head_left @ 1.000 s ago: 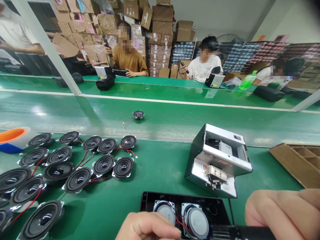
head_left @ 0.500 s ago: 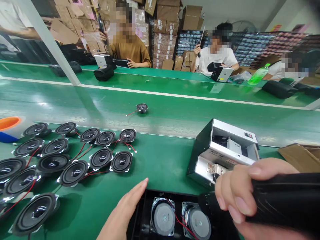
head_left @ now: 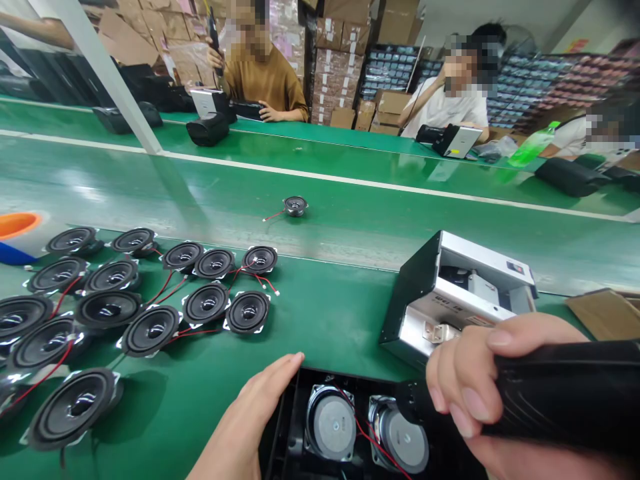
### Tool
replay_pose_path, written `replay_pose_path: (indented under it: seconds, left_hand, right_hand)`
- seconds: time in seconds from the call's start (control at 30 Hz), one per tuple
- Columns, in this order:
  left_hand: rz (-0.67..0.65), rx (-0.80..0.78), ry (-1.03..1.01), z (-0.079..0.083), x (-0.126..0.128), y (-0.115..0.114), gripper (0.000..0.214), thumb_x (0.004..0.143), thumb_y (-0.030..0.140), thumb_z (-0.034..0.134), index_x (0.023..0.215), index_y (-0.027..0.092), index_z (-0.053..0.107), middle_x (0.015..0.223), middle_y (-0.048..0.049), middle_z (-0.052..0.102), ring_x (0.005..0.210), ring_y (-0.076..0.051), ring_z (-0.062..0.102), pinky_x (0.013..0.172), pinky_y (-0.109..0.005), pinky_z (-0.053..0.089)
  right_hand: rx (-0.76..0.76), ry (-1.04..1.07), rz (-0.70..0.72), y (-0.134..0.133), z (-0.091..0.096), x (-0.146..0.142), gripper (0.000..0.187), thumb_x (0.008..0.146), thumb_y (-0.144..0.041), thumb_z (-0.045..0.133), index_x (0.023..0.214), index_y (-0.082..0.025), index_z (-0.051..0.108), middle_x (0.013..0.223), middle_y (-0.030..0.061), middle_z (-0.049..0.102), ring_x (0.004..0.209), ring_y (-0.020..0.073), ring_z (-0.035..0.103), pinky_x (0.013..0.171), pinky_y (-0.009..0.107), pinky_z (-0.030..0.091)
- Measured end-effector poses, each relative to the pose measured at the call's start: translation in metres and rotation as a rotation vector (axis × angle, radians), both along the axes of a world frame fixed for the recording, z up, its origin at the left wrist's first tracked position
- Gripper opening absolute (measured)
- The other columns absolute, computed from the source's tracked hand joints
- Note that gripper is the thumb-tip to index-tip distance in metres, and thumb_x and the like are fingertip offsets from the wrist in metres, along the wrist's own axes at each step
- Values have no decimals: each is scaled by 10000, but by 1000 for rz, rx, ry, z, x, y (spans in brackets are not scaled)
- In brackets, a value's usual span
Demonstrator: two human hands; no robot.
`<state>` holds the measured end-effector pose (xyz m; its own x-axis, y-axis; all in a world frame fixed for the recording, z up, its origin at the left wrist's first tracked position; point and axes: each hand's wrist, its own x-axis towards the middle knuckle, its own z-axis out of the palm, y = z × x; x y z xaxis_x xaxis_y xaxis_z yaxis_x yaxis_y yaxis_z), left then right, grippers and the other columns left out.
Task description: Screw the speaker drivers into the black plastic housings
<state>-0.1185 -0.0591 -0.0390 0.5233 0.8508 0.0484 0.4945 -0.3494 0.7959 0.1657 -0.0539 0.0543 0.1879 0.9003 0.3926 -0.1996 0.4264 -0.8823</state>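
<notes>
My right hand (head_left: 480, 380) is wrapped around a black electric screwdriver (head_left: 565, 393), whose nose points left over a speaker driver (head_left: 400, 433). That driver lies magnet side up in a black plastic speaker housing (head_left: 363, 381), beside a second driver (head_left: 330, 423) with red wires between them. The screwdriver's bit and the lower part of the housing are hidden or cut off. My left hand (head_left: 250, 420) lies against the housing's left edge, fingers stretched out straight; its thumb does not show.
Several loose speaker drivers (head_left: 150, 330) with red wires cover the bench at left. A silver-and-black screw feeder (head_left: 460, 287) stands behind my right hand, with cardboard (head_left: 605, 313) beside it. One driver (head_left: 295, 207) sits on the green conveyor (head_left: 225, 200). Co-workers sit across.
The view has tilted down and left a little, so things sit slightly differently in the frame. Both hands, screwdriver and housing keep nearly the same arrangement. A co-worker in white has raised a hand facewards.
</notes>
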Motion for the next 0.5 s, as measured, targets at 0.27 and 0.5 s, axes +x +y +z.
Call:
replay_pose_path:
  seconds: [0.27,0.5]
  left_hand:
    - [6,22,-19,-10,-4,2,1162,760,423,936,1691,468,242,1712,-68,489,1554,-392,509,1262,-548,493]
    - [12,51,-18,-20,-6,2,1173,747,450,943,1698,456,256,1707,-63,503,1542,-383,528,1255,-514,508]
  right_hand:
    - [-11,-20,-28,-2,2,-4,166,1065,-474,631,1064,-341,730,549,-36,594,400,162,558,421,308,510]
    - [-26,4,33,-12,-9,-7,246,1000,-583,752,1044,-347,805,545,-4,658,391,204,590,415,339,513]
